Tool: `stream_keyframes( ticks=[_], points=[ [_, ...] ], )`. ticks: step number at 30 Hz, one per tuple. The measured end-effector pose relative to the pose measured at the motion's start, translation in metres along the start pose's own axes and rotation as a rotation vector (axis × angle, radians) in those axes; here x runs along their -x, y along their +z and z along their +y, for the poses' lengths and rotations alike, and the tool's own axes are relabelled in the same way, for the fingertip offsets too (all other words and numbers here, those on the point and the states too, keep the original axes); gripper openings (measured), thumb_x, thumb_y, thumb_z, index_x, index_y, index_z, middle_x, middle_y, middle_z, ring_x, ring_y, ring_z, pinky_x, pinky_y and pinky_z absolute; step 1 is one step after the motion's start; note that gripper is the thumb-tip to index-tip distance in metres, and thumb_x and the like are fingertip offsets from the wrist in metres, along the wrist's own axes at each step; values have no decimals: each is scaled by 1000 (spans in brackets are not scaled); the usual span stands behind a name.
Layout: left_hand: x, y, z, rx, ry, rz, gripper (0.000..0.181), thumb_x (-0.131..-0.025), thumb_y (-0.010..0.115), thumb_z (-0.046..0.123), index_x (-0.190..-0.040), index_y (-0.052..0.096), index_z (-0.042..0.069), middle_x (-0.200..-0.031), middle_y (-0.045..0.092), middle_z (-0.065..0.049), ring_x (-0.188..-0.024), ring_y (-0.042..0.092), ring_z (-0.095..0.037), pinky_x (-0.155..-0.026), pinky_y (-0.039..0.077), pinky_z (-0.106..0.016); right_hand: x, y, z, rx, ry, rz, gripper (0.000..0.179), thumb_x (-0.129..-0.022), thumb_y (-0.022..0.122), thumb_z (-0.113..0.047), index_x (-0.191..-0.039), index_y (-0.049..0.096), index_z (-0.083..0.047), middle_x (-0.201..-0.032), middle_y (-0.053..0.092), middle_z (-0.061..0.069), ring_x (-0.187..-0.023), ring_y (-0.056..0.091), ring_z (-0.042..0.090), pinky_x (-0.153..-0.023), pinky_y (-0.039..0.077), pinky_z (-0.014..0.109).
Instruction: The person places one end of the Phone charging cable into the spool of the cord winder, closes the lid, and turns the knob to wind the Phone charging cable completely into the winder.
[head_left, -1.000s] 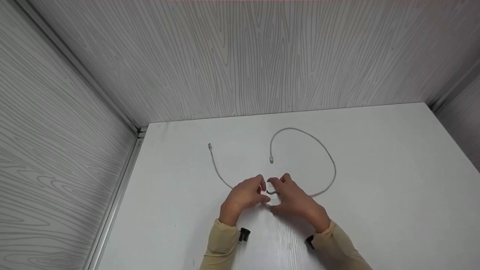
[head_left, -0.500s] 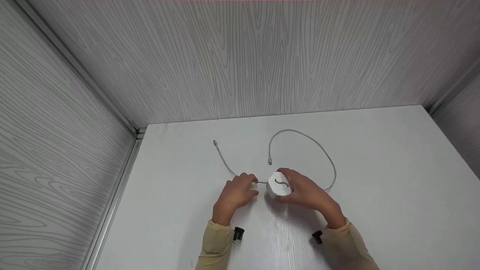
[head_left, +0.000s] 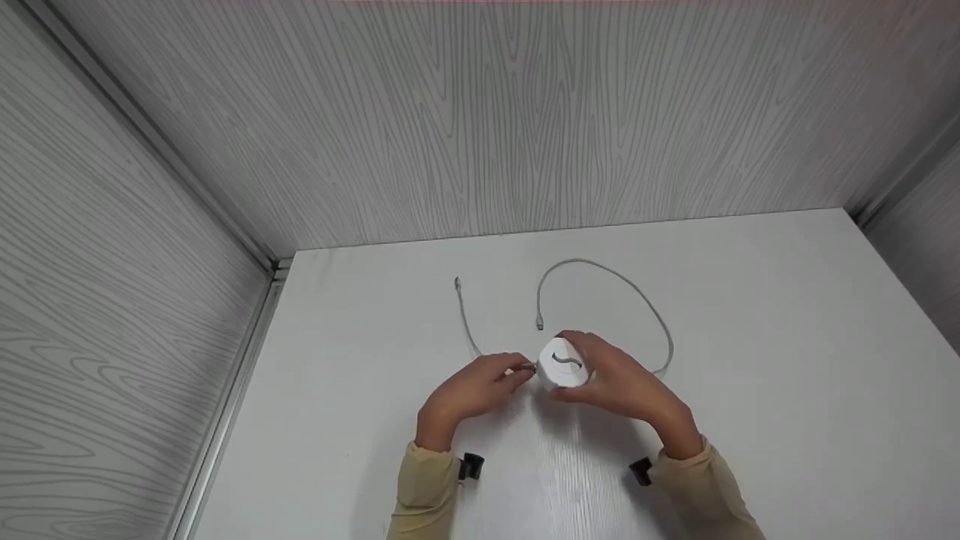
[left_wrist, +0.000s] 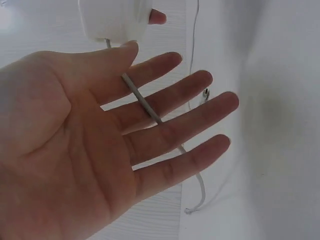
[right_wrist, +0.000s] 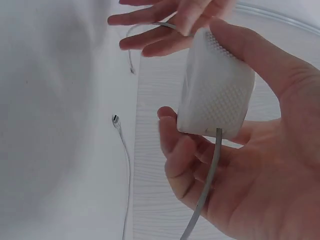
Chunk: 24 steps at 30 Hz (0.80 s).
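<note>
My right hand grips a white cable winder, thumb on one side and fingers on the other. Its top, facing the head camera, has a wavy S-shaped slot with grey cable in it. In the right wrist view, the winder shows a dimpled side, and grey cable leaves its end. Just left of it, my left hand pinches the cable's other run between thumb and forefinger. The left wrist view shows this cable crossing behind the thumb and over the other fingers, which are spread.
One connector end lies on the white table at the left. The right run of cable loops round to a second connector. Wood-grain panels rise behind and at the sides. Each wrist wears a small black camera.
The winder, earlier between both hands, is now in my right hand, tilted up and slightly right. My left hand has moved onto the cable at the left, whose connector end has slid right.
</note>
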<state>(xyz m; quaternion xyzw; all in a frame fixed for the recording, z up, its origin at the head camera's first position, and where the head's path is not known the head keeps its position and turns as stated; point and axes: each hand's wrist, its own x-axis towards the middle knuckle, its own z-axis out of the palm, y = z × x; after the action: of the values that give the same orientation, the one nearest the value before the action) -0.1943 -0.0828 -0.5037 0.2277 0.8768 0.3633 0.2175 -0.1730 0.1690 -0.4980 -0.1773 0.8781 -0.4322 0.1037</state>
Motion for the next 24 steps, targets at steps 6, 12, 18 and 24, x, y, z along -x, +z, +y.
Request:
stream_keyframes(
  ticks=[6,12,18,24],
  points=[
    [1,-5,4,41,2,-43,30,-111,56,25,-117,77,6,-108,78,-13,-90,74,-28,-77,52,-31,4,-1,-1,71,-36,-47,80,-86,88,-32,-155,50,-20,-142,61,-3,-124,58,15,-108,48,42],
    [10,-17,-1,39,-30,-45,26,-108,60,20,-109,80,5,-98,80,-9,-70,73,-27,-67,48,-29,5,-8,5,101,-58,-51,78,-87,87,-35,-154,51,-20,-139,62,0,-121,58,16,-106,48,43],
    [18,-26,-9,30,-59,-8,24,-108,61,19,-110,80,5,-100,80,-12,-71,73,-25,-71,47,-31,10,-19,14,69,-7,-19,79,-86,87,-36,-155,51,-21,-144,60,0,-125,56,18,-109,46,46],
    [10,-20,-8,17,-76,39,26,-106,65,23,-122,77,7,-111,78,-9,-83,71,-23,-71,50,-29,12,-25,8,-1,-7,-25,80,-84,89,-40,-154,52,-29,-146,60,-8,-126,57,15,-108,47,42]
  ],
)
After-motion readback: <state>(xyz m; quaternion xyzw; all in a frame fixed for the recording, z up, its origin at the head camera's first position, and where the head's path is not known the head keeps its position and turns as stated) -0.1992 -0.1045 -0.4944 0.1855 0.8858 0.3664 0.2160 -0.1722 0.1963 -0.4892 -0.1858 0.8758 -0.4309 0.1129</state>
